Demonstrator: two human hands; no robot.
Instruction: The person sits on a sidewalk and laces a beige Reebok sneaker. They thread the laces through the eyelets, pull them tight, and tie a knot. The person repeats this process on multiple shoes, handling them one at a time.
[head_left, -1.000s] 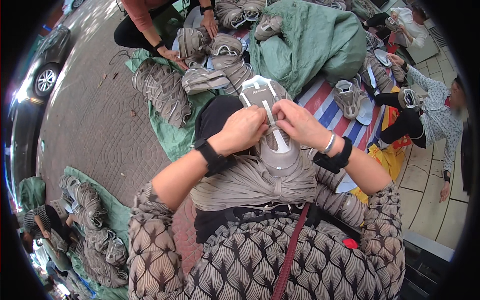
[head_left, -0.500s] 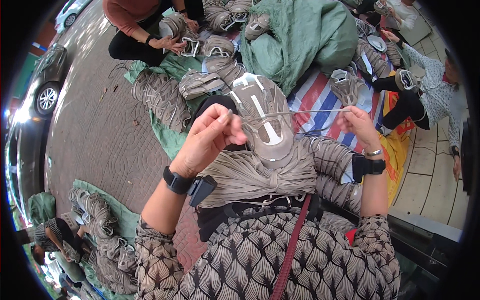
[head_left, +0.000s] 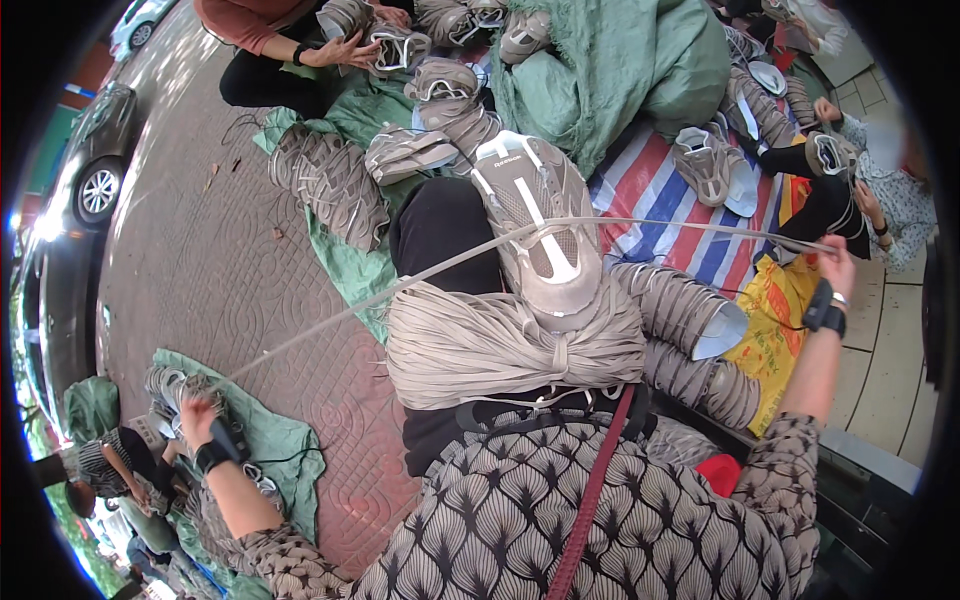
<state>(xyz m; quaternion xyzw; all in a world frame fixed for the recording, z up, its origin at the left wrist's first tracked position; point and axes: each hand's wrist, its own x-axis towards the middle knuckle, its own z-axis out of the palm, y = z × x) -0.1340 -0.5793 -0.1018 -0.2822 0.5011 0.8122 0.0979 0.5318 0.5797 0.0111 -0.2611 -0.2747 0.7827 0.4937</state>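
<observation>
- Gray lace was pinched by closed fingers of the right hand, right of the shoe.
- It was gripped also by the blurred left hand, left of the shoe.
- Across the shoe, lace was stretched.
- A lace bundle was placed just nearside of the shoe.

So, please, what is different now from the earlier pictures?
The left hand swung away from the shoe, far out to the lower left, and the right hand out to the right, drawing the lace into a long line across the shoe. The shoe and the tied bundle of laces stayed on the lap.
</observation>
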